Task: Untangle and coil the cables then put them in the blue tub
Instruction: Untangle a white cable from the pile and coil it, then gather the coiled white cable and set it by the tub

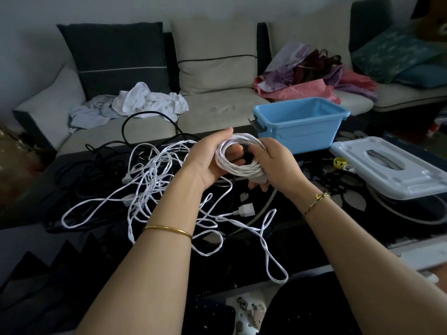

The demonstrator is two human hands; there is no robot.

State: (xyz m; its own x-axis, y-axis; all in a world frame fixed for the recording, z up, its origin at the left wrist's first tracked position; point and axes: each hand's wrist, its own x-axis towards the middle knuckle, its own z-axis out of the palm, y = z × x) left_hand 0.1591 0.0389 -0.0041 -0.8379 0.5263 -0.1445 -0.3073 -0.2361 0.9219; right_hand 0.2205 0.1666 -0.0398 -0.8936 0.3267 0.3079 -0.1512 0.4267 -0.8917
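A white cable coil (238,166) of several loops is held above the dark table between both hands. My left hand (212,158) grips its left side, fingers passing through the loop. My right hand (273,163) grips the right side, fingers curled round the strands. Loose white cable (154,180) lies tangled on the table to the left and below, with a white plug (244,210) lying near my right wrist. Black cables (96,165) are heaped at the left, one arching up toward the sofa. The blue tub (300,128) stands open and empty behind my right hand.
A pale grey tub lid (391,165) lies at the right, with a small yellow clip (339,163) beside it. Behind the dark glass table (242,257) is a sofa (217,105) carrying white clothes (150,102) and a pile of reddish fabric (314,78).
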